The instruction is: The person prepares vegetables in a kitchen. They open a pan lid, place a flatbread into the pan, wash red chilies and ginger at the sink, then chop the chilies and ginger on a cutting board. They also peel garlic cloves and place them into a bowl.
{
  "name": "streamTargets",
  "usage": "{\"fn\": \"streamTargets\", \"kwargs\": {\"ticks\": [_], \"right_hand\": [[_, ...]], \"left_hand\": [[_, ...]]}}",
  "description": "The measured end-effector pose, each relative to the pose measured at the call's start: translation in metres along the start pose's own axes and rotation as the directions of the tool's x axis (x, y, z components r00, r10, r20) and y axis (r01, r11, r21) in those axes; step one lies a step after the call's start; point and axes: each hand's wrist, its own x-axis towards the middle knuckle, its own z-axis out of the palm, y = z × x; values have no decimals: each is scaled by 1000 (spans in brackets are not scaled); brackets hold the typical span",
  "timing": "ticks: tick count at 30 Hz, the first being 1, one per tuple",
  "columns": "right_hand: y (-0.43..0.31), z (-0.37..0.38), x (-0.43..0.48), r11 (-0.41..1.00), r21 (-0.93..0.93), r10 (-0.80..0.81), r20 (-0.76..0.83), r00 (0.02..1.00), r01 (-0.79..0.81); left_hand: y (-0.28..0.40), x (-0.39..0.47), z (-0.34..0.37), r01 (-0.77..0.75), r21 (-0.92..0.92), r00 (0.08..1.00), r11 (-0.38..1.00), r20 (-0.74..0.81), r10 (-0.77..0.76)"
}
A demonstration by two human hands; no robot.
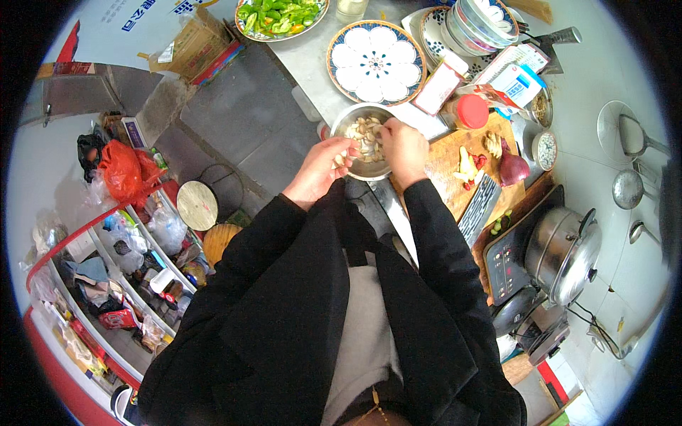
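Note:
In front of me a round metal bowl (367, 169) holds many pale, brown-edged pieces (365, 130), which look like garlic cloves. My left hand (323, 165) is at the bowl's left rim, its fingers curled around a few of the same pale pieces (341, 158). Over the right side of the bowl, my right hand (405, 148) reaches in with fingers bent down among the pieces. Its fingertips are partly hidden, so whether it grips a piece is unclear. Just beyond the bowl sits a flower-patterned plate (376, 62).
Right of the bowl, a wooden cutting board (445, 175) carries ginger (468, 166), a red onion (513, 166) and a dark patterned flat object (479, 209). A red-lidded jar (472, 112) stands behind. Cut green peppers (274, 17) fill a far plate. A steel pot (559, 255) is on an induction cooker (506, 271).

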Motion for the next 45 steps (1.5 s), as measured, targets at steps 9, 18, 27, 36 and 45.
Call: {"fn": "streamTargets", "kwargs": {"ticks": [9,18,27,36,45], "right_hand": [[-7,-43,-33,826,547,32,195,980,-136],[1,-12,-7,995,38,-93,58,994,91],[-19,23,11,990,-38,-134,-6,991,134],[3,-20,-9,996,-87,-30,-25,999,28],[6,-26,-25,998,-70,-4,68,998,8]], "left_hand": [[10,-5,17,31,-56,997,998,76,-26],[7,-2,-23,-26,-236,998,972,56,40],[12,-13,-23,-27,-94,999,995,-30,25],[13,-12,-27,-50,-82,998,995,-53,46],[12,-7,-28,-86,-86,995,993,44,90]]}}
